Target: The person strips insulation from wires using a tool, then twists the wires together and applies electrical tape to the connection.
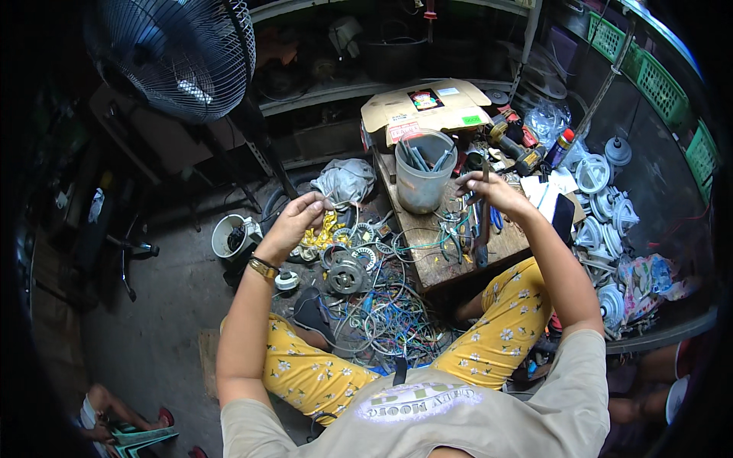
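My left hand [304,217] is raised over the floor at centre left, thumb and fingertips pressed together. A pale wire [356,214] curves by its fingertips; whether it is pinched there I cannot tell. My right hand [490,191] is above the wooden bench, fingers bent and drawn together; anything between them is too small to make out. A dark, rusty bar-like tool [482,229] runs beside and below that hand. Left of the right hand stands a translucent bucket [424,182] with grey rods inside. Several pliers [452,243] lie on the bench [427,263].
Tangled coloured wires [389,317] cover the floor between my legs, beside metal motor parts [348,275]. A pedestal fan [179,61] stands at far left, a white pail [231,237] below it. Cardboard [427,111], a drill [519,153] and white plastic parts [607,221] crowd the right.
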`<state>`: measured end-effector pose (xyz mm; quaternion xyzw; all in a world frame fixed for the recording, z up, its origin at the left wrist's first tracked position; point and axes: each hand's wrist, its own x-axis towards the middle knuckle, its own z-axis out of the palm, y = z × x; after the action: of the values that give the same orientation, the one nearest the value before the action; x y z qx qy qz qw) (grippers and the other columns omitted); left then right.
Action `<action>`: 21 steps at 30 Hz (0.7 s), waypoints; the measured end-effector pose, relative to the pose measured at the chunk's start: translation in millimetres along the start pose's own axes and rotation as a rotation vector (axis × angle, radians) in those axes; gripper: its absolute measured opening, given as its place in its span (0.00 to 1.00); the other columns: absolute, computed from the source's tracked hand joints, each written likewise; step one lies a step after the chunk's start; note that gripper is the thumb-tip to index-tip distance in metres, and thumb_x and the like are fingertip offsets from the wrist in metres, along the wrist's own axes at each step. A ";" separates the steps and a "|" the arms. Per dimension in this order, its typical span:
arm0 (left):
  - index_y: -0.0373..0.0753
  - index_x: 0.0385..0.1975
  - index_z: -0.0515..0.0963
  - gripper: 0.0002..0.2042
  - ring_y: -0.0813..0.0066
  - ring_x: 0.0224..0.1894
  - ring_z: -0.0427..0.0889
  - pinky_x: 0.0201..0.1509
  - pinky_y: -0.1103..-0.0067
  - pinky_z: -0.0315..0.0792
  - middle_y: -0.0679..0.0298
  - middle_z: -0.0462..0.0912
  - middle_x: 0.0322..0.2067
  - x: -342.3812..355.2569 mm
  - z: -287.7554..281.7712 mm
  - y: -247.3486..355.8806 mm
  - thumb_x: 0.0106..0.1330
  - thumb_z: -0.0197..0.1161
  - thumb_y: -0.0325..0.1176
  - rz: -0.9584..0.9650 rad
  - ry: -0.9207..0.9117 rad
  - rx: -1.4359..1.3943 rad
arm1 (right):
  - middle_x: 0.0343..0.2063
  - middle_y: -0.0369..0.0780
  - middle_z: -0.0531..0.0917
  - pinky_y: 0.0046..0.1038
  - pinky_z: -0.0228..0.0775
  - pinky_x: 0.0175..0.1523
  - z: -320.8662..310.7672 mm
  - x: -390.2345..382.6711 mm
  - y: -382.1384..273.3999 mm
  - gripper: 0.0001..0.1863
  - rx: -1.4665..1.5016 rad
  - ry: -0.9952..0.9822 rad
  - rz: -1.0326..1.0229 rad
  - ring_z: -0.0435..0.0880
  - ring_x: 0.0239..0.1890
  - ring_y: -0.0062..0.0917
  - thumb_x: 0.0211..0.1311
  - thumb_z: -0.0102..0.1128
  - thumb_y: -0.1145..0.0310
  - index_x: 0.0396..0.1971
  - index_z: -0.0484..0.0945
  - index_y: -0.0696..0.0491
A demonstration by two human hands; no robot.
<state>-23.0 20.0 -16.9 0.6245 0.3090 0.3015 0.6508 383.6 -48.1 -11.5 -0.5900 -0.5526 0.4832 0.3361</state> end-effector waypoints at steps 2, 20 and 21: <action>0.38 0.37 0.74 0.10 0.89 0.23 0.58 0.30 0.88 0.58 0.78 0.61 0.19 7.7 7.7 -3.3 0.71 0.51 0.39 0.043 0.045 0.012 | 0.42 0.39 0.80 0.25 0.71 0.41 -30.2 22.6 33.1 0.15 0.039 0.100 0.137 0.77 0.36 0.19 0.67 0.48 0.66 0.48 0.74 0.56; 0.47 0.37 0.72 0.07 0.72 0.45 0.76 0.41 0.77 0.71 0.66 0.76 0.43 47.4 80.0 -35.0 0.73 0.46 0.38 0.187 0.318 -1.029 | 0.21 0.36 0.72 0.27 0.69 0.31 160.1 27.0 4.9 0.11 0.118 0.003 -0.336 0.73 0.23 0.18 0.67 0.48 0.73 0.47 0.72 0.56; 0.48 0.37 0.71 0.07 0.70 0.47 0.76 0.42 0.76 0.72 0.65 0.77 0.42 51.8 76.3 -34.8 0.72 0.46 0.38 0.194 0.389 -1.091 | 0.22 0.39 0.76 0.29 0.70 0.31 163.7 29.3 8.7 0.10 -0.012 0.055 -0.458 0.77 0.23 0.21 0.67 0.48 0.73 0.45 0.73 0.56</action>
<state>69.1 11.1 -50.8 0.1578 0.1643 0.5841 0.7790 230.0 -43.4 -75.7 -0.4641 -0.6656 0.3747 0.4485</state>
